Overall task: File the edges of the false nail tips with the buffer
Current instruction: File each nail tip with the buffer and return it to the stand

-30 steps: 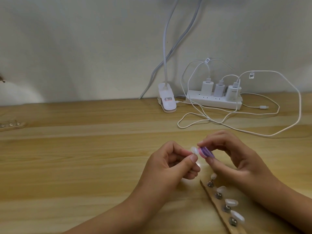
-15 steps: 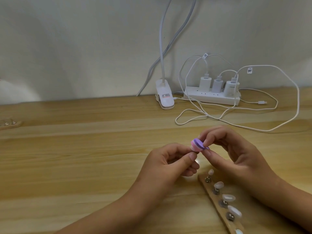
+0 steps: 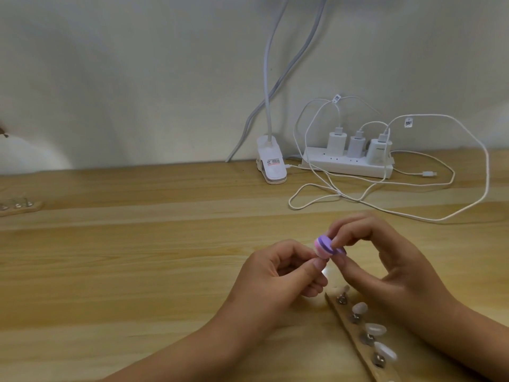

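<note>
**Setting.** Pale wood table [image 3: 137, 257] against a plain wall [image 3: 137, 78]. At the far edge are a white power strip [image 3: 347, 164] carrying three chargers [image 3: 336, 140] and a clip lamp base [image 3: 271, 168].

**Holder strip** [image 3: 345, 323]. Wooden, near right, running from the hands toward the near edge. Pale false nail tips [image 3: 375, 328] sit on its metal studs. A second strip [image 3: 19, 205] lies far left, well apart.

**Buffer** [image 3: 409, 248]. Small pink-and-purple layered block, held above the table at centre, between the two hands.

**Right hand** [image 3: 391, 266]. Fingertips and thumb are curled and pinch the buffer from its right side.

**Left hand** [image 3: 278, 274]. Thumb and forefinger are closed in a pinch, their ends touching the buffer's left face. Presumably they hold a nail tip, but it is hidden behind the thumb and block and cannot be made out.

**Governing relation.** The buffer lies just right of, and slightly farther than, the left thumb tip. Its long axis runs roughly left to right, into the right hand's grip. The filing stroke probably belongs to the right hand, with the left acting as a vice.
</note>
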Tool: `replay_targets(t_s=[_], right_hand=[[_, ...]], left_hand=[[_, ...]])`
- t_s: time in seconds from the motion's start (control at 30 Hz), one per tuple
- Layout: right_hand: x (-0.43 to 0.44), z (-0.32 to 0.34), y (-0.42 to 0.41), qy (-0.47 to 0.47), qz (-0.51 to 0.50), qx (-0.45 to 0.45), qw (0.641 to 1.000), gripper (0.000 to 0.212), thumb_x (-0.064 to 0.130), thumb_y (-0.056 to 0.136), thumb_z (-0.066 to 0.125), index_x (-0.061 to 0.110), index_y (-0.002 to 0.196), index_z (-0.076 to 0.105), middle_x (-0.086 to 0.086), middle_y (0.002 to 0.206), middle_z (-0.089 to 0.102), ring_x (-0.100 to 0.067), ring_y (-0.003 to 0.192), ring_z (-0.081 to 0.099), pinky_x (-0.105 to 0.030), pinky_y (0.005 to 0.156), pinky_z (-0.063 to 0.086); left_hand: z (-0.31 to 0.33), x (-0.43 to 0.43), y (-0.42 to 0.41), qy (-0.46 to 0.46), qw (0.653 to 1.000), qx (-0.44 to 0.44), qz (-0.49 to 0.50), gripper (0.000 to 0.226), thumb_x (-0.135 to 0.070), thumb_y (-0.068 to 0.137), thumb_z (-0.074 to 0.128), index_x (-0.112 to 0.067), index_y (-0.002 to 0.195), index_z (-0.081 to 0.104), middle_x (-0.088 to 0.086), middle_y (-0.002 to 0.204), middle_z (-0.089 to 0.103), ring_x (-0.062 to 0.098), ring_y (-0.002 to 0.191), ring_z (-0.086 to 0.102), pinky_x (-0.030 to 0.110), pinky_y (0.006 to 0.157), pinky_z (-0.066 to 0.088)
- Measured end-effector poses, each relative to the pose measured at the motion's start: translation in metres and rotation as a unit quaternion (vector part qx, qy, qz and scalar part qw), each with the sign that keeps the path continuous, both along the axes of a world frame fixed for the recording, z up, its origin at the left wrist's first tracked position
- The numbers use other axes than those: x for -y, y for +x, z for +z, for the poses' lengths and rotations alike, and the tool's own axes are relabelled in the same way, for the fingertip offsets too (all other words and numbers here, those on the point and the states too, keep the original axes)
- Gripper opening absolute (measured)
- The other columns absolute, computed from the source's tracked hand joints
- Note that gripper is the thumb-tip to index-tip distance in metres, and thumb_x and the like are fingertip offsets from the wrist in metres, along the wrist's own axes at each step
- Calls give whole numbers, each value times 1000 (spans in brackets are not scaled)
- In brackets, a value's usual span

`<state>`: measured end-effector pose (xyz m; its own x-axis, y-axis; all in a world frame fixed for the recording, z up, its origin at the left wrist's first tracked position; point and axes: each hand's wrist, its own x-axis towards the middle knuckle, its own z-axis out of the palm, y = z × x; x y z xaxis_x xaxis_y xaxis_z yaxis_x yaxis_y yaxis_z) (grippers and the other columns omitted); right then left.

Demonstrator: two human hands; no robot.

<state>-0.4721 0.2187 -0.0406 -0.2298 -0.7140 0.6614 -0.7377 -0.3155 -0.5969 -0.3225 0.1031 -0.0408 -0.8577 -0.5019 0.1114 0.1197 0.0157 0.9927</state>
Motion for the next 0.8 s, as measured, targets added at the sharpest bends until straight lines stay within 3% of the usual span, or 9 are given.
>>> replay_targets(t_s=[0.17,0.3,0.4,0.53,0.67,0.8], right_hand=[[-1,-1,-3,7,10,-30,999,24,22,88,60,20,111,65,11,105,62,-21,97,61,-35,81,49],[-1,-4,-4,15,19,-82,996,35,17,90,62,25,124,65,5,110,58,-18,100,60,-24,86,48],[1,-4,-12,32,-4,-24,999,39,9,85,67,26,120,66,9,103,59,-16,97,60,-25,85,49],[-3,0,-8,-30,33,93,995,31,19,87,61,21,118,64,3,102,60,-22,94,61,-29,88,51],[-1,-2,-2,27,65,68,995,32,21,90,58,21,122,64,4,107,60,-22,102,61,-29,87,52],[-1,-1,-1,10,59,50,997,30,21,90,59,21,120,64,4,107,60,-23,101,62,-30,86,53]], left_hand=[[0,1,-1,-6,1000,2,2,17,-12,89,68,-23,77,74,2,68,71,9,65,66,16,63,51],[-1,0,-1,-19,1000,2,2,11,-15,89,68,-19,79,72,1,68,71,9,65,67,17,63,51],[-2,1,-1,-7,1000,-1,6,15,-12,89,69,-20,76,73,2,68,71,9,63,65,16,62,50],[-2,1,-1,8,1000,-4,1,16,-10,88,70,-23,79,74,4,69,72,9,64,67,15,61,50],[-5,2,-2,6,1000,-7,6,8,-9,86,72,-14,86,65,6,68,71,12,62,67,18,60,51],[-6,2,-2,-6,1000,-6,4,12,-9,86,72,-15,81,63,7,69,72,12,62,67,18,60,50]])
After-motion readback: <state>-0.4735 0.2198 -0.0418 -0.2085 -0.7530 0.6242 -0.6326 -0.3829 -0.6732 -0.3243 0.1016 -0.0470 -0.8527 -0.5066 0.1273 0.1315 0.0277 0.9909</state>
